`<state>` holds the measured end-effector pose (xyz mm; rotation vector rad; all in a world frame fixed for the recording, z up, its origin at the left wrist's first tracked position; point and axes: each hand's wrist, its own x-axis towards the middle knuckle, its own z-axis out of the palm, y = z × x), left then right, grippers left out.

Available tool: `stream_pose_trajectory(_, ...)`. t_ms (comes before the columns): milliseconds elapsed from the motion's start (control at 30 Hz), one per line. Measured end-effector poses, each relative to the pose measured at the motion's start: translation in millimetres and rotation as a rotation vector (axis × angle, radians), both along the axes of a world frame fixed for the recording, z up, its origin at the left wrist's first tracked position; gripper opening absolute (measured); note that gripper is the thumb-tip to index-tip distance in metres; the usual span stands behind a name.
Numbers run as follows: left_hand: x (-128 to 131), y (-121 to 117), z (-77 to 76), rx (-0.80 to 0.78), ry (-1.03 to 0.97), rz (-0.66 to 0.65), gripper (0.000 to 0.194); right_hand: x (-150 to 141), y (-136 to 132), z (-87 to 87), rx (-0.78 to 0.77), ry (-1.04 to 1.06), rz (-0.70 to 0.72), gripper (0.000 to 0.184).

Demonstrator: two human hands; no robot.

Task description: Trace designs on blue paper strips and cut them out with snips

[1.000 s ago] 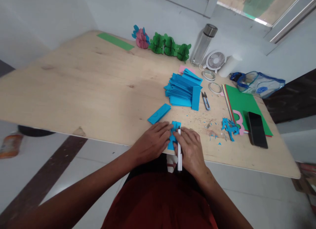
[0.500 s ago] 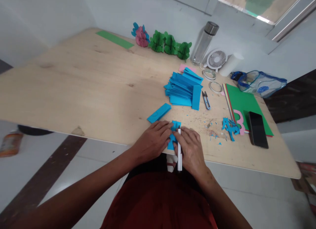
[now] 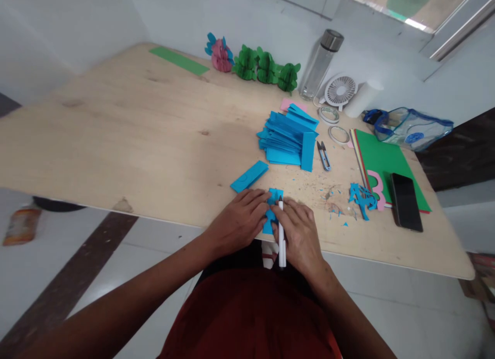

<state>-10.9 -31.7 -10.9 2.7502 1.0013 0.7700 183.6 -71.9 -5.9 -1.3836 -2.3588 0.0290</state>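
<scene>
A small blue paper strip point(image 3: 267, 228) lies at the table's front edge between my two hands. The fingers of my left hand point(image 3: 240, 219) are drawn together and press its left side. From the right, my right hand point(image 3: 300, 231) holds a white pen point(image 3: 282, 232), its dark tip pointing away from me, while the fingers also touch the strip. Part of the strip is hidden under my fingers. Just beyond my left hand rests a folded blue paper piece point(image 3: 249, 177) with a curved line drawn on it.
Behind lie a pile of folded blue papers point(image 3: 288, 137), thread snips point(image 3: 324, 156) and tape rolls point(image 3: 339, 135). To the right are blue scraps point(image 3: 362, 199), a phone point(image 3: 406, 201) and green sheets point(image 3: 382, 152). Along the wall stand a bottle point(image 3: 319, 70), fan point(image 3: 340, 91) and green paper ornaments point(image 3: 266, 67).
The view has shifted very slightly. Both hands, the pen and the paper strip stay in the same places relative to each other.
</scene>
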Motion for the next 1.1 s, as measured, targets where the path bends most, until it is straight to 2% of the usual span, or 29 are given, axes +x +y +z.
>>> stream_pose_trajectory(400,-0.5,-1.2,-2.9,0.009,-0.02,0.007,0.029,0.2,2.3,0.8,0.004,0.018,0.038,0.045)
stream_pose_trajectory(600,0.1,-1.5,-2.7,0.008,-0.027,0.008,0.03,3.5,8.4,6.9,-0.023,0.004,0.116,0.045)
stream_pose_trajectory(1100,0.5,0.3,-2.0,0.038,-0.01,0.002,0.03,3.7,7.4,6.8,-0.019,-0.02,0.095,0.039)
